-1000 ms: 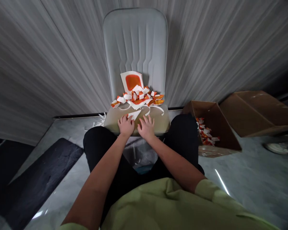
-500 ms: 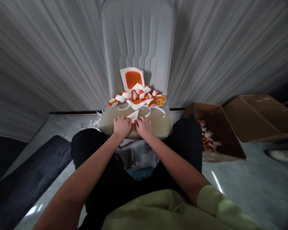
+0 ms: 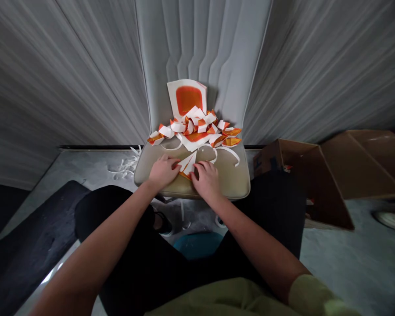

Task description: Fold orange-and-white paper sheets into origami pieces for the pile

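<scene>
Shirt cloth (image 3: 237,300), dull green, lies at the near edge, with black trousers (image 3: 98,206) bent at the knees beyond it. Between the legs a rounded blue object (image 3: 200,243), partly covered, sits low down. To the left a dark flat mat (image 3: 36,245) lies on the grey floor (image 3: 365,263); to the right, farther out, is a pale shoe (image 3: 393,219).

Ahead is the chair seat (image 3: 230,180). On its middle rests a pointed folded paper (image 3: 188,163), white with an orange near edge. The left hand (image 3: 164,171) has its fingers drawn in narrowly on the paper's left edge; the right hand (image 3: 207,177) holds the right edge, thumb on the near side.

On the right stands an open cardboard box (image 3: 270,153), with a second carton (image 3: 365,162) beside it. Thin white shreds (image 3: 127,166) lie left of the seat. Past the hands come curled strips (image 3: 228,150), then a heap of orange-and-white folded pieces (image 3: 202,128) partly covering a printed sheet (image 3: 195,137). Farther still, another sheet (image 3: 187,98) leans on the grey backrest (image 3: 197,39), before a streaked wall (image 3: 69,66).
</scene>
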`<state>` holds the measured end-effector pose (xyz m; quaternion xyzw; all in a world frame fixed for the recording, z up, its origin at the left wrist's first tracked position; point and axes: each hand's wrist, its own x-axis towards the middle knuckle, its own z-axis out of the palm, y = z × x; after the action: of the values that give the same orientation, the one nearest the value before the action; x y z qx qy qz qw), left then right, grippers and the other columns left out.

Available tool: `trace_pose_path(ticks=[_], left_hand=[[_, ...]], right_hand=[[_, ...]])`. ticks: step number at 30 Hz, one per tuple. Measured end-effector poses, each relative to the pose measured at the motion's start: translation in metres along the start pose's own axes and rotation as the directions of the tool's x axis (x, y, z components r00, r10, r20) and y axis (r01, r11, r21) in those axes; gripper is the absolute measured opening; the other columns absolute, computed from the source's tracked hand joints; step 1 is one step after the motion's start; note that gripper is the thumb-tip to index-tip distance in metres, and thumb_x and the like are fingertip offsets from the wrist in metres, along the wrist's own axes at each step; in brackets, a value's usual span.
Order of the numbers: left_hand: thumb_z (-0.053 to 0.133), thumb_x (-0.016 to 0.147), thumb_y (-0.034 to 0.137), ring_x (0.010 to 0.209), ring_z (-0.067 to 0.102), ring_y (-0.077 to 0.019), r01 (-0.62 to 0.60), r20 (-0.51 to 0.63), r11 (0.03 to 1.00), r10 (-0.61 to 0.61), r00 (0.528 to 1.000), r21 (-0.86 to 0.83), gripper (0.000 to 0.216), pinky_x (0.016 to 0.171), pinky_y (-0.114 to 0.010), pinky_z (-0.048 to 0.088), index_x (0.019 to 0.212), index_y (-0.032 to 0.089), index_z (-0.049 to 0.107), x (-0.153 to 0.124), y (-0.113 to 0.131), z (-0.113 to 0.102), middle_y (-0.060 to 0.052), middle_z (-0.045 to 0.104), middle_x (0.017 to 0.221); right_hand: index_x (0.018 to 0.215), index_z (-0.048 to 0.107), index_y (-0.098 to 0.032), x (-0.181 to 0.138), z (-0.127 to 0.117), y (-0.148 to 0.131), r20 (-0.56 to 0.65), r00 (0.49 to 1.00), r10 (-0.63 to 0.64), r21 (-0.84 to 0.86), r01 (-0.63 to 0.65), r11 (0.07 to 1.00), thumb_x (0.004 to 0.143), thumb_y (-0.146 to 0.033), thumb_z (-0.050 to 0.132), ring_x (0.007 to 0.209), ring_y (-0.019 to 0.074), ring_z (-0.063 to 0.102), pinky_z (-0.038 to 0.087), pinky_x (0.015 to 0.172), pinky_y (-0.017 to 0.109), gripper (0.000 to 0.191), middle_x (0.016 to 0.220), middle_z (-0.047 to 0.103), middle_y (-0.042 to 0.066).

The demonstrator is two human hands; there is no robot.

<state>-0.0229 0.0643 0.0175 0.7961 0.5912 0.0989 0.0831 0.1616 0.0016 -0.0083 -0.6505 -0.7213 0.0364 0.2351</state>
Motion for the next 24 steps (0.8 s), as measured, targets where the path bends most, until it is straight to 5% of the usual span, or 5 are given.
trace_pose_path(ticks=[4, 14, 24], left_hand=[[0.053, 0.099, 0.040, 0.129, 0.057, -0.0351, 0.013, -0.029, 1.000, -0.012, 1.000, 0.018, 0.042, 0.107, -0.051, 0.050, 0.135, 0.029, 0.070, -0.020, 0.006, 0.006, -0.009, 0.060, 0.147], [0.062, 0.095, 0.043, 0.147, 0.046, -0.0356, -0.065, -0.051, 0.997, 0.063, 0.997, -0.032, 0.050, 0.124, -0.059, 0.032, 0.143, 0.028, 0.062, -0.031, -0.005, 0.006, -0.007, 0.052, 0.159], [0.053, 0.100, 0.039, 0.149, 0.045, -0.0335, -0.040, -0.037, 0.998, 0.039, 0.999, -0.045, 0.042, 0.125, -0.059, 0.032, 0.140, 0.030, 0.064, -0.032, -0.003, 0.010, -0.006, 0.052, 0.158]], right_hand=[[0.127, 0.071, -0.017, -0.003, 0.002, 0.000, -0.010, 1.000, 0.018, -0.025, -0.018, 1.000, 0.100, -0.037, 0.057, 0.140, 0.0348, 0.048, 0.038, 0.112, 0.047, 0.037, 0.140, 0.066, 0.014], [0.125, 0.073, -0.021, -0.009, 0.002, 0.004, -0.064, 0.998, -0.023, -0.021, 0.021, 1.000, 0.101, -0.038, 0.055, 0.138, 0.0319, 0.052, 0.038, 0.115, 0.047, 0.035, 0.140, 0.068, 0.009], [0.125, 0.074, -0.027, -0.008, -0.006, 0.002, 0.011, 1.000, 0.000, 0.019, -0.001, 1.000, 0.100, -0.038, 0.054, 0.139, 0.0308, 0.053, 0.038, 0.116, 0.050, 0.033, 0.141, 0.067, 0.007]])
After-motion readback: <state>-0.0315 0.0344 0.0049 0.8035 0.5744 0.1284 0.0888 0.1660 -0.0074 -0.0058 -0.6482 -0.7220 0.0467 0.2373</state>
